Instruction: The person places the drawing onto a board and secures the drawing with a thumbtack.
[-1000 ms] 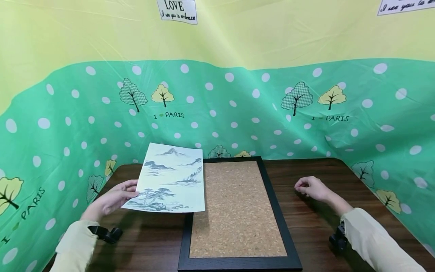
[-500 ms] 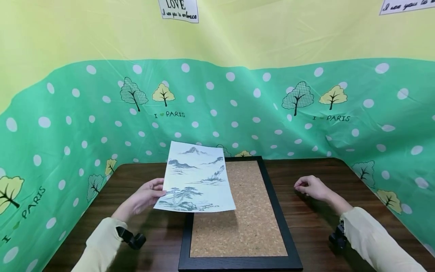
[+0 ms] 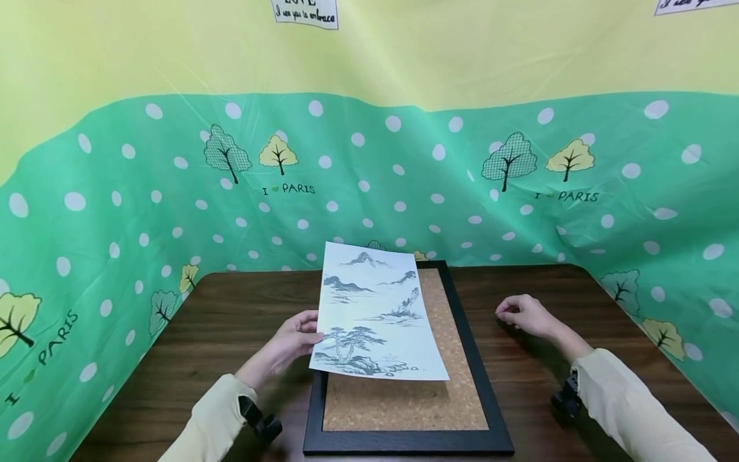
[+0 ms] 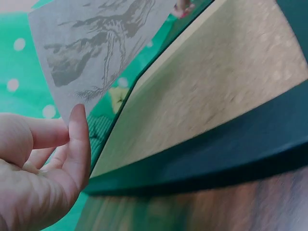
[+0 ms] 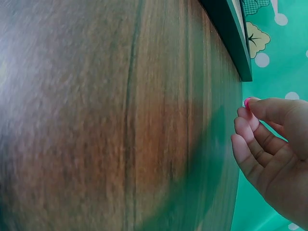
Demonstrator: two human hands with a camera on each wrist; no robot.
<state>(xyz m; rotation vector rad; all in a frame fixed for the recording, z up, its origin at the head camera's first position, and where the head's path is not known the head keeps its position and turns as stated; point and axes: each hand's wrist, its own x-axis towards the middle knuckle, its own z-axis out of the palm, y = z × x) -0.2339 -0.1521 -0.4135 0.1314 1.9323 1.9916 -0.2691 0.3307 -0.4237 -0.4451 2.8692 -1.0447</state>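
Note:
By its left edge, near the lower corner, my left hand (image 3: 292,339) pinches a sheet of paper (image 3: 369,308) between thumb and fingers. Grey mountains and trees are drawn on the paper. It hovers tilted above the black-framed cork board (image 3: 404,407), covering the board's upper left part. In the left wrist view the thumb and fingertip grip the paper's corner (image 4: 72,62). Right of the board, low over the table, my right hand (image 3: 530,316) pinches a small pink pushpin-like piece (image 5: 248,102) between thumb and forefinger; most of it is hidden.
The board lies on a dark wood table (image 3: 231,321). Behind the table hangs a green and yellow cloth (image 3: 375,160) with dots and trees. Small black cameras are strapped to both wrists.
My left hand has carried the paper rightward, from beside the board's left edge to over the board. My right hand has stayed nearly still. The head view has dipped slightly.

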